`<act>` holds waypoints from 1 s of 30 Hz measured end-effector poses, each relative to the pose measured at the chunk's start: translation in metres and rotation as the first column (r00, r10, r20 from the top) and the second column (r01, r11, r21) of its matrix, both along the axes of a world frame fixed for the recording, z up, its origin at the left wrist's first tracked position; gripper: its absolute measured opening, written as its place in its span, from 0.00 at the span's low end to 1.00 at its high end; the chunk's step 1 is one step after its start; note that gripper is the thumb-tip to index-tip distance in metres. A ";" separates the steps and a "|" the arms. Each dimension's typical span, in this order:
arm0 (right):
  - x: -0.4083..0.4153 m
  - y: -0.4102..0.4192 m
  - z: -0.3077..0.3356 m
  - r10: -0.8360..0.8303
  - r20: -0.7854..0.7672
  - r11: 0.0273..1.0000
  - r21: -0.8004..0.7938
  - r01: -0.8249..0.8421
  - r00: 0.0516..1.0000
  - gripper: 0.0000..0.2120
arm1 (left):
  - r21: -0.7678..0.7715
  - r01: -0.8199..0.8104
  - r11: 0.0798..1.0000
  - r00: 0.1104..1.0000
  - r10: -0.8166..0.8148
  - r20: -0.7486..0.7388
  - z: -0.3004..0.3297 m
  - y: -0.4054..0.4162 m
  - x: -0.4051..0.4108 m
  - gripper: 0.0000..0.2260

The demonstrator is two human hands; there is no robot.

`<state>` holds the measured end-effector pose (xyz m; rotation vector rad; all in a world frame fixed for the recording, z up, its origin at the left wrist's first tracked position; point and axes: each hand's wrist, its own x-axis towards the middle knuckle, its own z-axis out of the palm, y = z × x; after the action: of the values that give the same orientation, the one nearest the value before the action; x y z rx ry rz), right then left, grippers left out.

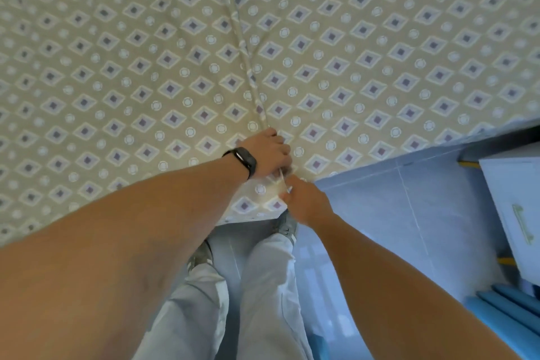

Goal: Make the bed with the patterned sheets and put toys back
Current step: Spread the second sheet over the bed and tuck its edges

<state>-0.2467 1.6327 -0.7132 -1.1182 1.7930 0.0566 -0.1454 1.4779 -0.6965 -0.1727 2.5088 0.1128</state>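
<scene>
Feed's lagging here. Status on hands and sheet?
Left hand and right hand both grip the patterned sheet at its corner. Long ridge across sheet. No toys visible.

Both arms stretched forward and down, converging. Left hand (270,155), black band (244,159) on the wrist, fingers curled in a tight grip. Right hand (305,203) just below it, fingers likewise pinched shut.

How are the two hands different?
The left hand wears a black wristband; the right hand wears none. The left hand lies on top of the patterned sheet; the right hand is lower, at its corner. Both grip the sheet.
</scene>
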 end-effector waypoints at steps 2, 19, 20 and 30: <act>-0.003 0.002 0.012 -0.010 -0.052 0.999 0.035 0.012 0.999 0.17 | 0.018 -0.080 0.997 0.995 0.081 -0.059 0.010 0.006 0.004 0.13; 0.002 -0.104 0.382 -0.082 0.029 0.907 -0.412 0.087 0.996 0.32 | 0.123 -0.774 0.620 0.632 0.747 0.208 0.408 -0.034 0.054 0.18; 0.006 -0.110 0.401 -0.057 0.020 0.890 -0.452 0.060 0.998 0.32 | 0.122 -0.795 0.595 0.607 0.777 0.168 0.428 -0.037 0.061 0.17; 0.026 -0.146 0.464 0.029 0.025 0.830 -0.558 -0.010 0.999 0.32 | 0.068 -0.839 0.540 0.544 0.834 0.090 0.495 -0.056 0.106 0.17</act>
<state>-0.2206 1.4864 -0.2493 -1.5348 1.8168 -0.5075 -0.0390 1.4215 -0.2019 -1.3301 2.1286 0.6212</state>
